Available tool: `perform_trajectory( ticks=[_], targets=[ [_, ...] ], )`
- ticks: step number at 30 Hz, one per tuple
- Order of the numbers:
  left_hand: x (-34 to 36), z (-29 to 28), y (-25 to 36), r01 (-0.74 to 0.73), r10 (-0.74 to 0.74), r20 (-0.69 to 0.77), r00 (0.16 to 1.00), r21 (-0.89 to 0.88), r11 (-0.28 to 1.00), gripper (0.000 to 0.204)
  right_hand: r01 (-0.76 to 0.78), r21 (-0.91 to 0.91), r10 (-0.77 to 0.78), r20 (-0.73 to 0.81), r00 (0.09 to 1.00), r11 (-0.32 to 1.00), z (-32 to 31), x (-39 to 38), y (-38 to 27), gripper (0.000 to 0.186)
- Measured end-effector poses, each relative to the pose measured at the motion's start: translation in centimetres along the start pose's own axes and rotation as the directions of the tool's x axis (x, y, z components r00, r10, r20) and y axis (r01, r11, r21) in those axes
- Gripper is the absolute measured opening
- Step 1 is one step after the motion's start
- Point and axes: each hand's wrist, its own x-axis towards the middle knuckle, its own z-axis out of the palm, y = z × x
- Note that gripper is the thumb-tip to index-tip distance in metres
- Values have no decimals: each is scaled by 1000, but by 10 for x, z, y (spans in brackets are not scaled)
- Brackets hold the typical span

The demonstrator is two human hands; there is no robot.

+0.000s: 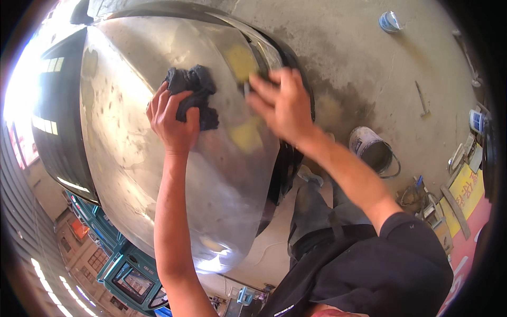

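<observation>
A car's hood, mottled bare grey with pale yellow patches near its right edge, lies beneath my hands. My left hand grips a crumpled dark grey cloth on the hood, fingers bent over its left part. My right hand, smeared by motion, is over the hood's right edge, beside a yellow patch. Its fingers are curled toward a small dark piece, too blurred to name.
A bucket stands on the concrete floor at right, with a small tub farther off and a long tool lying nearby. Assorted items and boards line the right side. A teal vehicle is at lower left.
</observation>
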Motion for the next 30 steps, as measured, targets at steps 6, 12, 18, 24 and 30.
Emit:
perform_trajectory(
  ticks=[6, 12, 18, 24, 30],
  targets=[
    [-1, -1, 3, 7, -7, -24, 1000, -1, 1000, 29, 15, -42, -15, 5, 1000, 999, -6, -17, -15, 43],
    [6, 5, 5, 2, -4, -43, 999, -31, 1000, 28, -91, -23, 90, -66, 994, 996, 20, 59, 18, 41],
    [2, -2, 5, 2, -4, -61, 998, -39, 999, 26, 76, -55, -76, -3, 997, 996, 3, -16, -25, 43],
    [1, 3, 4, 20, -22, -94, 995, -21, 1000, 27, -9, -110, -2, -92, 996, 994, 31, 35, 7, 44],
    [0, 11, 6, 243, -225, -209, 952, 62, 968, 54, -55, 60, 56, -29, 998, 997, 22, 36, 27, 49]
  ],
)
